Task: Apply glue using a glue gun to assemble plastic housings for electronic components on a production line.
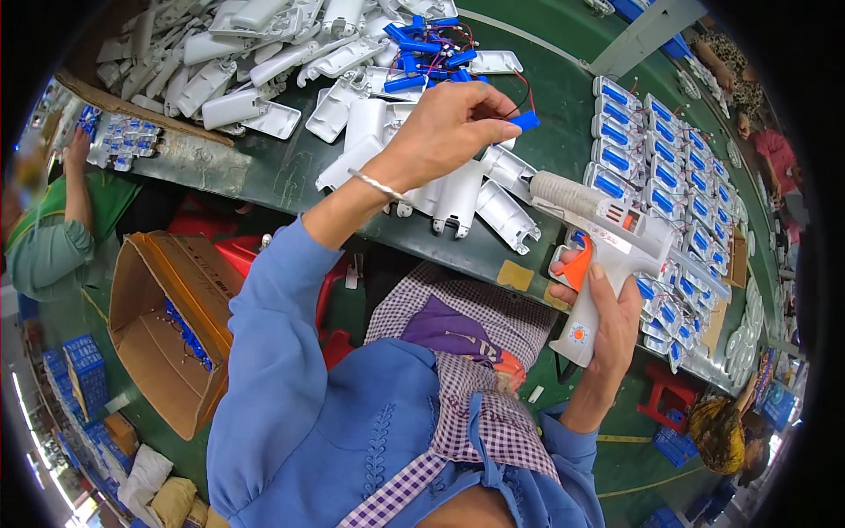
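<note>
"Green tabletop (550, 75) up top; where's the blue battery cell (526, 121)?"
"Upper centre, pinched in the left fingers (495, 132). Probably light, stiff; grip its sides, sparing the wires (531, 92). Right fingers (603, 289) wrap the glue gun (613, 253)."

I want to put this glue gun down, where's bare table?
The clearest patch is green tabletop between the blue battery in your left hand and the rows of filled white shells. Another: left of the loose shells, nearer you than the white shell pile. The pile, battery heap and rows are crowded.
</note>
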Available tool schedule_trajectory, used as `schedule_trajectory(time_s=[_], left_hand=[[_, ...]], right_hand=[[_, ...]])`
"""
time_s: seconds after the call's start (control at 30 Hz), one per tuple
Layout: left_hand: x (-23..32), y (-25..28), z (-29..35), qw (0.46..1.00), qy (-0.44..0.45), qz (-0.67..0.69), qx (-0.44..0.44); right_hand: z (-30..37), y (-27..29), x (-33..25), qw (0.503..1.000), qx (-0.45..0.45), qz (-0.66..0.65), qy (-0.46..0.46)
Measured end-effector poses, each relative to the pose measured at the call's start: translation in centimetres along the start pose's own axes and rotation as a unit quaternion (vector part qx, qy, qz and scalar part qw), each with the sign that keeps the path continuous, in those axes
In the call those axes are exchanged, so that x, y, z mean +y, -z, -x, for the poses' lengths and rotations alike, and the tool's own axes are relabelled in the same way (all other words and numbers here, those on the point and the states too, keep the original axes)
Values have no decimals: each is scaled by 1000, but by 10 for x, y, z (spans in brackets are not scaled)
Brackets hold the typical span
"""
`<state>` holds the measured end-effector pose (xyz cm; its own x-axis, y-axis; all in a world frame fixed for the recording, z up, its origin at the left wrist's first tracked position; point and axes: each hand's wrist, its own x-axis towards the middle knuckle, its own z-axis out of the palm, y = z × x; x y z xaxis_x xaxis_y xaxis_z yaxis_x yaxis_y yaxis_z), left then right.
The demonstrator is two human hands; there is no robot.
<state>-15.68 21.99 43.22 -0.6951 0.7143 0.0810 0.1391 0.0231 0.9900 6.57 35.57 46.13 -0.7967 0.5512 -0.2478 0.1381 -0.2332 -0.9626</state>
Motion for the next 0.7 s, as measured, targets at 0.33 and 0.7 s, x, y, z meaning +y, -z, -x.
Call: schedule_trajectory(time_s=[0.33, 0.7], left_hand=[[-24, -12, -24, 930, -131, -328, -102], [-44, -23, -34, 888, -185, -398, -136]], right_hand=[[-3, 14, 12, 1000, -25, 6, -5], [13, 9, 4, 998, 6, -58, -16]])
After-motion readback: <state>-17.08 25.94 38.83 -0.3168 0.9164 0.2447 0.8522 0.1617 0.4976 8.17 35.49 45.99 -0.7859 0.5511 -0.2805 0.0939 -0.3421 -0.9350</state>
